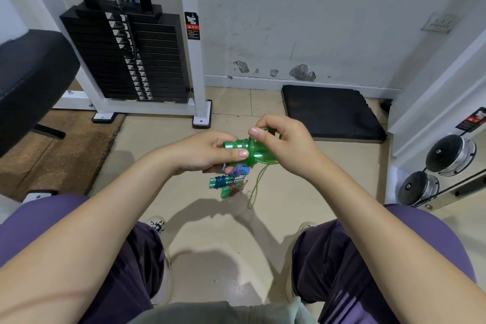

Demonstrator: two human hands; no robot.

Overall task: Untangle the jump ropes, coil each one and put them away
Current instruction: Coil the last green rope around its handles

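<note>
Jump rope handles [246,150], green plastic and likely light, stiff and a bit slick, sit pinched between left hand [210,152] and right hand [281,144] above the floor, best gripped there (the thin green cord [256,187] dangles limp).

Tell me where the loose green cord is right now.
In the head view, the green cord hangs from the green handles gripped by the left hand and right hand, right of the wound handles.

weight stack [126,55] left | black bench pad [29,73] far left | black mat [331,110] by wall | dumbbells [436,168] right
</note>
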